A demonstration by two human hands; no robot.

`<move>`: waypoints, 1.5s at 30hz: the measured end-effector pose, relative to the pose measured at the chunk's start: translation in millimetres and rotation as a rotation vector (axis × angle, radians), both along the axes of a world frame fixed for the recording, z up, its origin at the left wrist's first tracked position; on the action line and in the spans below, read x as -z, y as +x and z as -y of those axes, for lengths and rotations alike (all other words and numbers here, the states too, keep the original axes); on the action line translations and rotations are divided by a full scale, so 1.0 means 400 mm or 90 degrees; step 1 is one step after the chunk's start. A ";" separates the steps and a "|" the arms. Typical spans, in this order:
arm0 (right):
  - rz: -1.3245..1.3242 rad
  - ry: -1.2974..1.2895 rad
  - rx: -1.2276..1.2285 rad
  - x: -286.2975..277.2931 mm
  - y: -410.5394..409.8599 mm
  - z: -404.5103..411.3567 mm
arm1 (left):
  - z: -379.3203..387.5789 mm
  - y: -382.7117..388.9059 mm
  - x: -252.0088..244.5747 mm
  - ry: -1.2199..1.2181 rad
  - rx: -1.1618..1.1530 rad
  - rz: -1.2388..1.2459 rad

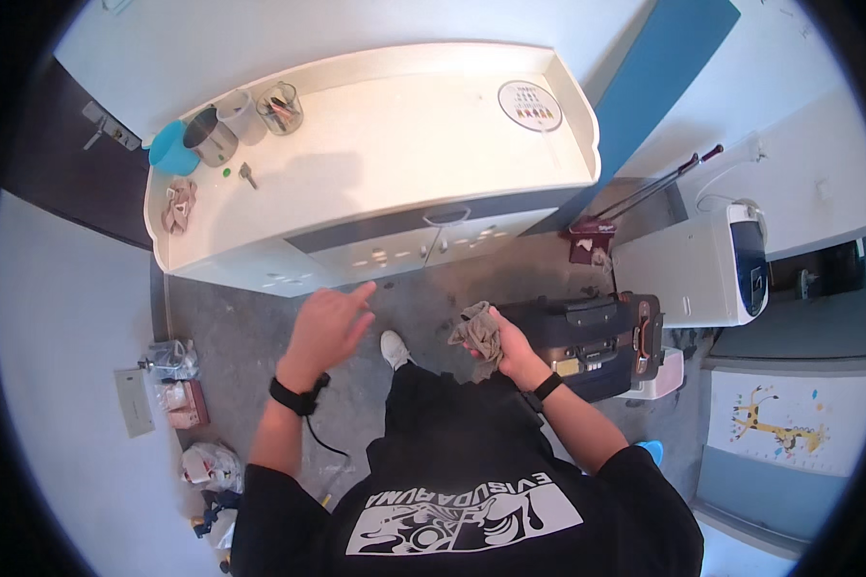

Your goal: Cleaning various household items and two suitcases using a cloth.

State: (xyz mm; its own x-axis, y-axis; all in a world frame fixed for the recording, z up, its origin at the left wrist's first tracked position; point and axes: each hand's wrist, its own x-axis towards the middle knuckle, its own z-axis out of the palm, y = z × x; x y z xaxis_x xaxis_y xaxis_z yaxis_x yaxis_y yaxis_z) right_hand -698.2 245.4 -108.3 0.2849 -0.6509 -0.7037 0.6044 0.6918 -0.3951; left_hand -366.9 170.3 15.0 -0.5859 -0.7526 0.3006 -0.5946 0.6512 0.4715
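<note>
My right hand [514,349] grips a crumpled grey-brown cloth [480,335] in front of my body, and folds of it hang out past the fingers. My left hand [327,333] is raised above the floor at the left, empty, with the index finger and thumb apart. Beyond both hands stands a white cabinet [418,137]. On its top at the left are a blue plastic container [175,150], a metal cup [211,138], a translucent cup [242,117], a glass jar with pens [281,109], a key [248,176] and a second crumpled cloth [180,206].
Dark suitcases [584,346] stand close at the right of my right hand. Farther right are a white appliance [678,270] and a dark red dustpan [592,238] with long handles. Plastic bags [213,465] and boxes [184,404] line the left wall. A round printed mat [530,106] lies on the cabinet.
</note>
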 end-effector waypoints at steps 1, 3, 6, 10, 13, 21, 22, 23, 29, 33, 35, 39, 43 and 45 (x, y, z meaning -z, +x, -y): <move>-0.003 -0.045 -0.041 -0.004 -0.023 -0.029 | -0.014 -0.009 -0.011 -0.024 -0.010 0.037; -0.062 -0.061 -0.020 -0.042 -0.060 -0.095 | -0.050 -0.041 -0.037 -0.057 -0.006 0.057; -0.096 -0.094 0.040 -0.037 -0.166 -0.202 | -0.109 -0.162 -0.049 -0.078 0.034 0.088; 0.051 -0.063 0.152 0.029 -0.309 -0.348 | -0.224 -0.326 0.030 -0.011 0.136 0.135; 0.097 -0.043 0.155 0.026 -0.389 -0.506 | -0.337 -0.443 0.032 0.072 0.184 0.144; -0.065 0.078 0.051 0.199 -0.605 -0.734 | -0.473 -0.585 0.173 0.194 0.208 0.045; -0.063 0.087 0.052 0.204 -0.602 -0.753 | -0.509 -0.584 0.214 0.203 0.211 0.046; -0.237 0.097 0.028 0.212 -0.599 -0.758 | -0.537 -0.587 0.257 0.232 0.189 0.055; -0.612 0.050 -0.108 0.173 -0.694 -0.709 | -0.541 -0.805 0.382 0.311 0.207 0.051; -0.835 0.002 -0.069 0.216 -0.764 -0.685 | -0.548 -0.939 0.400 0.355 0.167 0.061; -0.936 -0.015 -0.007 0.227 -0.811 -0.643 | -0.545 -0.997 0.414 0.359 0.141 0.055; -1.242 -0.258 -0.171 0.282 -0.886 -0.598 | -0.516 -1.132 0.456 0.264 0.029 0.069; -1.248 -0.297 -0.250 0.345 -0.891 -0.595 | -0.488 -1.307 0.527 0.130 -0.110 0.010; -1.174 -0.348 -0.204 0.369 -0.890 -0.606 | -0.451 -1.372 0.592 0.111 -0.163 0.023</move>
